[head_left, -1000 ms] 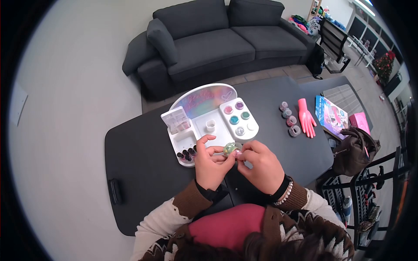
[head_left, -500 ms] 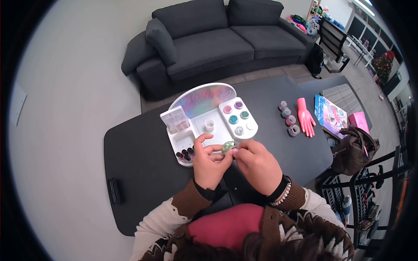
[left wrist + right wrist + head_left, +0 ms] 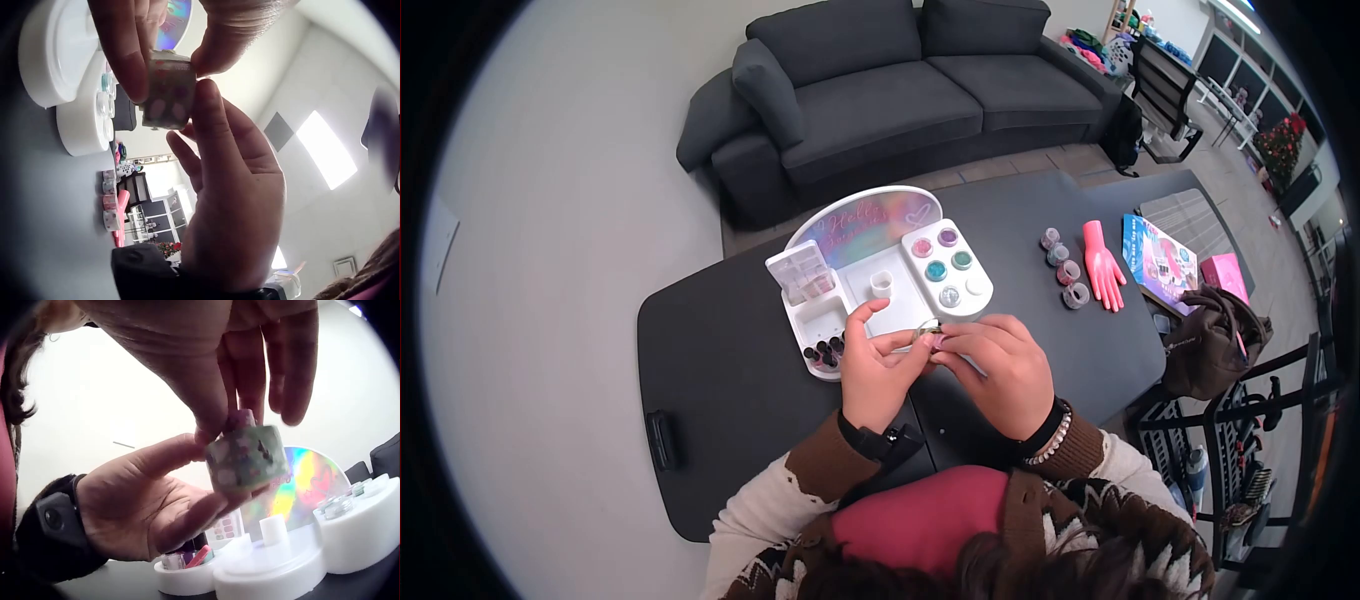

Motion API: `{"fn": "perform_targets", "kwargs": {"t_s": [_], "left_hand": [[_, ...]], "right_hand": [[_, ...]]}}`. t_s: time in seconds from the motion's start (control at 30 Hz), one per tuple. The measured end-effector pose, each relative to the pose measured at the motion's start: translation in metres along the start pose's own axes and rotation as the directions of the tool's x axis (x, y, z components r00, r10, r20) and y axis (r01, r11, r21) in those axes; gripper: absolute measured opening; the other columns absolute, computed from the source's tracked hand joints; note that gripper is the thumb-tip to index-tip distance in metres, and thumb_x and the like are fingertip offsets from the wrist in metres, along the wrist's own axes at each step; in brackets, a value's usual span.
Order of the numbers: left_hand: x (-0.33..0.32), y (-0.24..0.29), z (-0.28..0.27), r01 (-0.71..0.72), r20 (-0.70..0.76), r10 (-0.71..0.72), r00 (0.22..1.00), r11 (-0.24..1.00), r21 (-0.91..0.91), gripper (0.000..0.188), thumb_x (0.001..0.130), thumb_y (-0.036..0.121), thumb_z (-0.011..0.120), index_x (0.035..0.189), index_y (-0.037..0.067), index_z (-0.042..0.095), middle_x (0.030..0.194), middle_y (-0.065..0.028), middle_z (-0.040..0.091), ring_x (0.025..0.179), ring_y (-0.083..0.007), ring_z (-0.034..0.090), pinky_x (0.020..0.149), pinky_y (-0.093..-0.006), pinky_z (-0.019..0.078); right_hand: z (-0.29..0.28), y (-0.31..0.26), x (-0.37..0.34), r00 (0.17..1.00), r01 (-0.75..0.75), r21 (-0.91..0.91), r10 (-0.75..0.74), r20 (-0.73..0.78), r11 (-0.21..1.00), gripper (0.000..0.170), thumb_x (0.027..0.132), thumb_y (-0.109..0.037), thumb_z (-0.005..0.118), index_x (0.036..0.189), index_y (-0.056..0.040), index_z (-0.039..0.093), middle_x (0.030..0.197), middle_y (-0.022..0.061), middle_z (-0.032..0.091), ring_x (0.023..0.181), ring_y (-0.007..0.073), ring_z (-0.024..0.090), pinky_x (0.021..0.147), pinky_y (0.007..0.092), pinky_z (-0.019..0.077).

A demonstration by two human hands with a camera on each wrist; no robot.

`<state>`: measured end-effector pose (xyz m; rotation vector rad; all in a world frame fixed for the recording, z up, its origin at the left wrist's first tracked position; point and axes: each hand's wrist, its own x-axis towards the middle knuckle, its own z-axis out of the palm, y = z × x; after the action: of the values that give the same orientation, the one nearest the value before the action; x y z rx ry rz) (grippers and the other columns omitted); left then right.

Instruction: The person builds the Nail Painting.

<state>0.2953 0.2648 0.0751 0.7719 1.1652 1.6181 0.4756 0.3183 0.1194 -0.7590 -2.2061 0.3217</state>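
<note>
Above the front of a white display stand [image 3: 862, 318], both hands meet at a small round item [image 3: 247, 459] with a green patterned side. My left hand [image 3: 874, 378] holds the item between thumb and fingers. A small pink piece [image 3: 242, 419] sits at its upper edge in the right wrist view, pinched by my right hand [image 3: 1006, 376]. The left wrist view shows the patterned side [image 3: 169, 94] between the fingers of both hands. From the head view the item is mostly hidden by fingers.
The stand holds glitter pots [image 3: 936, 271], a white cup [image 3: 882, 284] and dark-capped bottles [image 3: 825, 352]. To the right lie several small jars [image 3: 1069, 272], a pink model hand [image 3: 1104, 268], a printed box [image 3: 1158, 258] and a brown bag [image 3: 1218, 345].
The item has turned between the hands, showing less of its green side to the head view. My right hand's fingers have shifted and lie flatter over it.
</note>
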Motion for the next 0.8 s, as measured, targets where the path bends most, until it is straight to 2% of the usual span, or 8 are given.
{"fn": "perform_targets", "kwargs": {"t_s": [0.23,0.37,0.47,0.5,0.57,0.7,0.77,0.8], "left_hand": [[0.003,0.008,-0.002,0.117,0.012,-0.117,0.993,0.982,-0.148,0.069,0.104,0.001,0.077,0.156,0.002,0.031,0.126,-0.0264,0.074,0.110,-0.0260,0.079,0.090,-0.0347,0.0682],[0.002,0.010,-0.006,0.028,0.023,-0.025,0.999,0.988,-0.150,0.071,0.104,0.000,0.077,0.157,0.003,0.029,0.127,-0.0259,0.073,0.116,-0.0260,0.078,0.096,-0.0339,0.0663],[0.003,0.041,-0.014,-0.062,0.017,0.063,0.998,0.995,-0.072,0.067,0.102,-0.001,0.079,0.154,0.002,0.038,0.127,-0.0214,0.074,0.118,-0.0244,0.077,0.099,-0.0334,0.0645],[0.005,0.058,-0.027,-0.083,0.058,0.075,0.995,0.987,0.135,0.061,0.101,-0.001,0.080,0.151,0.001,0.045,0.127,-0.0192,0.074,0.118,-0.0229,0.077,0.099,-0.0332,0.0642],[0.010,0.088,-0.048,-0.122,0.082,0.098,0.992,0.915,0.386,0.046,0.097,0.000,0.085,0.138,0.000,0.065,0.126,-0.0143,0.077,0.116,-0.0193,0.077,0.100,-0.0332,0.0632],[0.034,0.094,-0.103,-0.330,0.206,0.259,0.944,0.682,0.652,0.040,0.093,0.003,0.088,0.130,0.001,0.073,0.120,-0.0132,0.081,0.112,-0.0216,0.080,0.102,-0.0349,0.0624],[0.036,0.097,-0.113,-0.331,0.266,0.235,0.935,0.306,0.893,0.036,0.090,0.005,0.089,0.124,0.001,0.076,0.117,-0.0134,0.083,0.110,-0.0235,0.081,0.101,-0.0356,0.0619],[0.038,0.094,-0.118,-0.330,0.266,0.233,0.936,0.306,0.893,0.036,0.090,0.005,0.089,0.124,0.001,0.076,0.117,-0.0134,0.083,0.110,-0.0235,0.081,0.101,-0.0356,0.0619]], "right_hand": [[0.001,0.004,0.000,0.987,0.152,-0.140,-0.144,0.065,0.978,0.036,0.091,-0.015,0.087,0.126,-0.0125,0.076,0.147,0.0038,0.072,0.141,0.0360,0.062,0.117,0.0558,0.0512],[-0.004,0.002,0.002,0.977,0.184,-0.107,-0.169,0.129,0.977,0.041,0.091,-0.015,0.087,0.130,-0.0125,0.075,0.153,0.0071,0.067,0.144,0.0363,0.060,0.122,0.0598,0.0455],[-0.015,0.007,0.005,0.980,0.181,0.009,-0.181,0.079,0.983,0.042,0.089,-0.008,0.086,0.130,-0.0116,0.076,0.153,0.0110,0.067,0.141,0.0379,0.062,0.120,0.0564,0.0481],[-0.018,0.012,0.003,0.984,0.172,0.035,-0.173,0.032,0.985,0.043,0.088,-0.005,0.085,0.130,-0.0113,0.076,0.152,0.0127,0.067,0.139,0.0388,0.062,0.118,0.0549,0.0494],[-0.026,0.020,0.003,0.988,0.155,0.051,-0.154,-0.029,0.987,0.044,0.085,0.002,0.082,0.126,-0.0101,0.078,0.149,0.0159,0.068,0.133,0.0405,0.065,0.113,0.0511,0.0528],[-0.042,0.037,0.001,0.994,0.095,-0.041,-0.097,-0.053,0.995,0.036,0.086,0.002,0.081,0.121,-0.0078,0.079,0.144,0.0153,0.071,0.129,0.0391,0.067,0.110,0.0499,0.0532],[-0.050,0.047,-0.002,0.996,0.068,-0.072,-0.072,-0.051,0.995,0.035,0.087,0.002,0.080,0.121,-0.0075,0.079,0.143,0.0151,0.072,0.129,0.0383,0.067,0.110,0.0495,0.0530],[-0.054,0.052,-0.004,0.998,0.044,-0.102,-0.049,-0.051,0.994,0.034,0.087,0.001,0.080,0.120,-0.0072,0.079,0.142,0.0148,0.072,0.129,0.0376,0.068,0.111,0.0491,0.0529]]}}
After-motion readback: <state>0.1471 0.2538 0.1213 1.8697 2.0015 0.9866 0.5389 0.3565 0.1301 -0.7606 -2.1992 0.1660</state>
